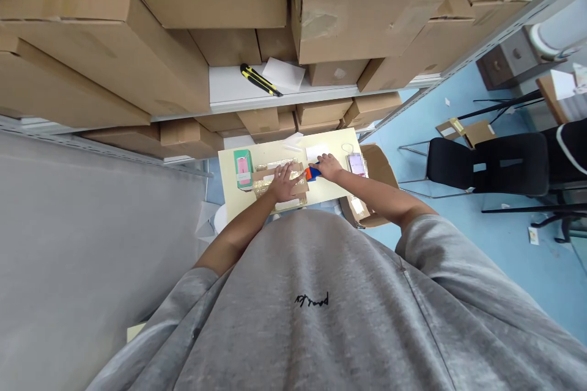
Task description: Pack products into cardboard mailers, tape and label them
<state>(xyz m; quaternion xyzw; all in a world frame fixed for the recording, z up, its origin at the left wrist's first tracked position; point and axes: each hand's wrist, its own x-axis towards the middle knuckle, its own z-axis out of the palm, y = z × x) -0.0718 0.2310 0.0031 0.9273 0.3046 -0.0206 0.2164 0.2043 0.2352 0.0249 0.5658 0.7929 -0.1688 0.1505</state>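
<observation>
My left hand (283, 182) lies with its fingers spread on top of a small cardboard box (262, 177). Shiny clear wrapping or tape shows around that box. At the box's right end, my right hand (328, 166) is closed around a blue-and-orange tape dispenser (313, 171). The dispenser's orange end points left, close against the box and the left fingertips. Under both hands is a pale yellow table (233, 204). To the left of the box lies a green box with a pink panel (243, 169). White paper (317, 151) sits just beyond my right hand.
Beyond the table, a metal shelf (316, 96) carries large cardboard boxes (367, 3), and a yellow-black box cutter (259, 80) lies on it. At the table's right are purple packets (356, 164) and an open carton (378, 171). Black chairs (488, 162) stand further right.
</observation>
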